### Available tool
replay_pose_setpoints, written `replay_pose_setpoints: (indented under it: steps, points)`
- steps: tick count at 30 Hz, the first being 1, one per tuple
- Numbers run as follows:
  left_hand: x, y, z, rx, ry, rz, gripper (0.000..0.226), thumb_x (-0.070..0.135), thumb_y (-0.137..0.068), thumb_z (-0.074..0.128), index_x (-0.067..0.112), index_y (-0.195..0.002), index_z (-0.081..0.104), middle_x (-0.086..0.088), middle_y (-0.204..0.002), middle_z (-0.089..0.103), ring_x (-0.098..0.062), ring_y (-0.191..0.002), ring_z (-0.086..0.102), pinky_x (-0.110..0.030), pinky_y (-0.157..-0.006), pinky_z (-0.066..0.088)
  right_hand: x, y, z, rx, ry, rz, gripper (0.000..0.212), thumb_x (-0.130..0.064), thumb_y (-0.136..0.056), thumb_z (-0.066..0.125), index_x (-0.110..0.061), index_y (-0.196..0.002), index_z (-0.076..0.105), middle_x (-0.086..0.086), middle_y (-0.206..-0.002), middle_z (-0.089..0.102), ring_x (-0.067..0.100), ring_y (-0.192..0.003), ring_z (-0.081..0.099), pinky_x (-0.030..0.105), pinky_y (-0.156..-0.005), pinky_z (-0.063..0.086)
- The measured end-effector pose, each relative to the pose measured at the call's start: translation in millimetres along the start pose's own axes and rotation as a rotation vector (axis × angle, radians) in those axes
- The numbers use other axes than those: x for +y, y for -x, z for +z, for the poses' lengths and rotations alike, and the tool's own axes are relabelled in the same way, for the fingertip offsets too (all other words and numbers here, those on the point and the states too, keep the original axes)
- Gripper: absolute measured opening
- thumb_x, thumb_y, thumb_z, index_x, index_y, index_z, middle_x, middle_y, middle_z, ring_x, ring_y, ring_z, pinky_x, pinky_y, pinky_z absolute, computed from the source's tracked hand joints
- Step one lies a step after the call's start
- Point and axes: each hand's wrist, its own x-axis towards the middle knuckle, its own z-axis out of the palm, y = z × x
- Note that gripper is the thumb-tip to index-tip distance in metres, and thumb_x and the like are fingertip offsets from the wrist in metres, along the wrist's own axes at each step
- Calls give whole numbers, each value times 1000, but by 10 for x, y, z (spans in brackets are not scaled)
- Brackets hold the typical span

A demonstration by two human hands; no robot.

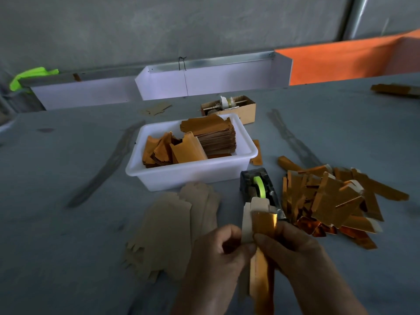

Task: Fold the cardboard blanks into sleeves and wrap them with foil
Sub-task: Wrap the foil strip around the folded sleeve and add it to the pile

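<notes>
Hands are meeting low over the grey table point(68, 155): the left hand point(216, 253) and right hand point(293, 248) are both pinching 1 beige cardboard sleeve point(248, 221) half-wrapped in shiny gold foil point(263, 223), just in front of the dark tape dispenser point(256, 185), between flat brown cardboard blanks point(168, 228) and a heap of gold-wrapped sleeves point(329, 201).

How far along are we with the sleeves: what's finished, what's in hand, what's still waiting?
Done: a heap of foil-wrapped sleeves lies right of the tape dispenser. In hand: the left hand and right hand both grip one sleeve, partly covered in foil. Left: plain cardboard blanks on the table, plus stacked foil pieces in the white tub.
</notes>
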Motion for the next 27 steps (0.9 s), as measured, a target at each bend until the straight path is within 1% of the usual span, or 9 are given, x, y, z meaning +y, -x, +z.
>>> replay_pose_setpoints:
  steps: [7,10,13,15,17,19,23,25,27]
  points:
    - [-41,47,107,325,-136,61,11,25,-74,78,25,-72,67,3,-68,69,-1,-62,62,-13,-53,46,38,-11,72,86,-25,0,4,-14,-78,68,-16,-75,71,18,-79,69,37,-85,66,53,-82,53]
    - [4,92,207,437,-454,226,13,24,-72,79,29,-74,67,7,-75,63,-9,-73,63,-26,-62,49,52,-21,111,119,-93,0,8,-8,-79,68,-16,-81,71,14,-80,71,31,-83,68,40,-71,58]
    - [25,107,323,477,-856,451,23,11,-51,84,16,-70,73,-4,-64,58,-23,-57,61,-26,-46,43,13,-13,150,140,-184,15,12,-5,-79,66,-16,-80,71,13,-78,71,24,-75,69,24,-54,54]
    - [49,115,374,481,-1050,484,12,6,-68,64,8,-72,75,-6,-59,56,-23,-50,58,-24,-42,44,-26,11,160,136,-190,6,8,-8,-81,65,-13,-80,71,12,-73,70,16,-67,68,18,-48,50]
    - [22,147,400,306,-1157,384,41,5,-88,38,8,-76,77,-5,-58,57,-20,-48,56,-24,-40,41,-35,37,150,132,-152,-14,11,-15,-82,64,-9,-76,70,10,-66,68,10,-56,65,13,-44,46]
    - [45,144,449,220,-1188,307,40,11,-83,39,10,-74,78,-2,-55,57,-17,-46,56,-21,-38,38,-11,49,127,129,-70,-26,19,-25,-80,65,-7,-72,68,13,-65,66,12,-54,61,14,-43,44]
    - [26,196,434,170,-1033,336,22,16,-68,57,22,-79,75,2,-69,58,-15,-60,61,-21,-41,41,27,24,78,148,-96,25,11,-16,-83,64,-9,-74,68,12,-70,69,15,-64,66,20,-53,49]
    - [55,162,360,162,-759,181,22,23,-78,68,36,-95,64,12,-97,55,-6,-89,60,-17,-66,47,21,15,52,106,-176,51,13,-12,-85,60,-8,-75,69,15,-74,70,26,-73,68,29,-63,52]
    - [6,89,249,189,-337,9,11,28,-81,71,34,-86,63,14,-90,62,2,-84,60,-16,-72,47,21,7,21,67,-208,45,16,-13,-86,59,-5,-76,69,18,-71,68,30,-71,65,34,-67,53]
